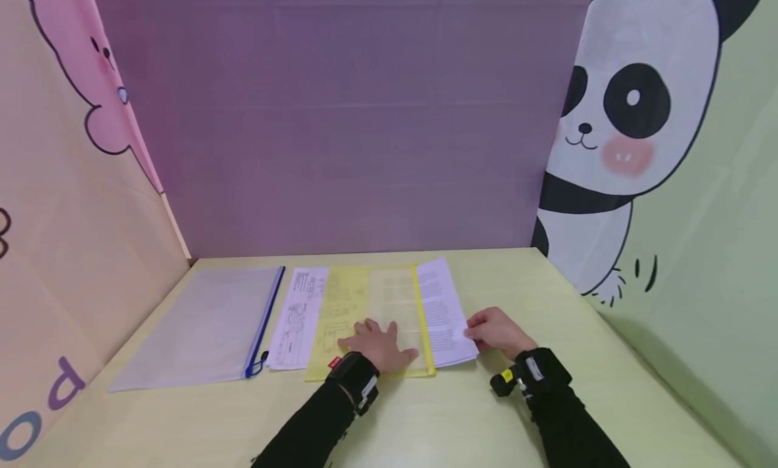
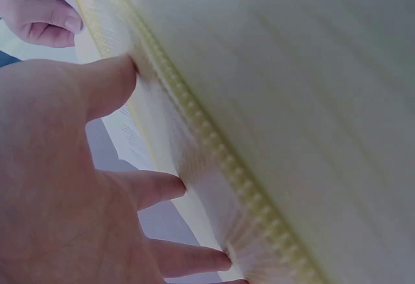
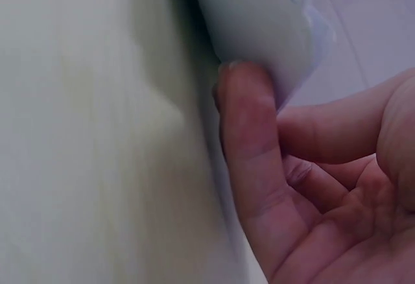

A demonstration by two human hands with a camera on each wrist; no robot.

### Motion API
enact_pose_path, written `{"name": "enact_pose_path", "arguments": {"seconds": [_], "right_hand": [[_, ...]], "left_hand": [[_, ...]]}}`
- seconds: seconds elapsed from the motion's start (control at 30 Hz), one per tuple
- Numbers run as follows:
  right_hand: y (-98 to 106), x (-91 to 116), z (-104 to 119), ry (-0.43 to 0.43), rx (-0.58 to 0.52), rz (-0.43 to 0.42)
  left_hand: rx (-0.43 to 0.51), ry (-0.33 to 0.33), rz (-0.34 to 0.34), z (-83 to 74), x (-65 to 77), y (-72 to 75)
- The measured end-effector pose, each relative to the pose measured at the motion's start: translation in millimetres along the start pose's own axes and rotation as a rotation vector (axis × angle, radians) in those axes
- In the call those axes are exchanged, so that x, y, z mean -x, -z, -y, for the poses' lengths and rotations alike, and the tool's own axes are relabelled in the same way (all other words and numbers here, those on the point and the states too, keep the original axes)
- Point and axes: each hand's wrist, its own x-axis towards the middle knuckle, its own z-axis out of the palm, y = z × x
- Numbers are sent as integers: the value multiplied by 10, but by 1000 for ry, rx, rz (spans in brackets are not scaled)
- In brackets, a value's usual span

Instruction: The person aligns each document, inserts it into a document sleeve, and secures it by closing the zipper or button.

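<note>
A translucent yellow file bag (image 1: 346,292) lies flat on the table. My left hand (image 1: 384,348) rests on its lower part with the fingers spread, pressing it down. Printed sheets (image 1: 442,313) stick out past the bag's right edge. My right hand (image 1: 500,331) pinches their lower right corner between thumb and fingers. In the right wrist view the paper (image 3: 259,24) bends up slightly at the grip. Another printed sheet (image 1: 298,319) shows beyond the bag's left edge, seemingly beneath it. The yellow ribbed edge (image 2: 194,115) of the bag runs past my left fingertips in the left wrist view.
A clear file bag (image 1: 194,326) with a blue zip edge (image 1: 265,323) lies at the left of the table (image 1: 437,421). A purple panel (image 1: 365,117) stands behind, with printed walls on both sides.
</note>
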Motion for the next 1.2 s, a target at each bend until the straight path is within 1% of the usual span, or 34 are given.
{"name": "enact_pose_path", "arguments": {"seconds": [0.17,0.3,0.47,0.63,0.93,1.2], "right_hand": [[-44,-15,-9,4,5,0],[-61,-10,28,-9,29,-6],[-36,4,59,6,62,6],[0,-8,23,7,84,1],[-19,-7,8,41,91,-21],[-69,-9,61,31,90,-20]], "left_hand": [[4,0,7,-7,9,4],[9,-3,8,-1,-2,-4],[25,2,16,14,-33,-22],[32,11,26,4,-11,-1],[26,-1,26,-8,11,11],[19,2,24,-12,3,11]]}}
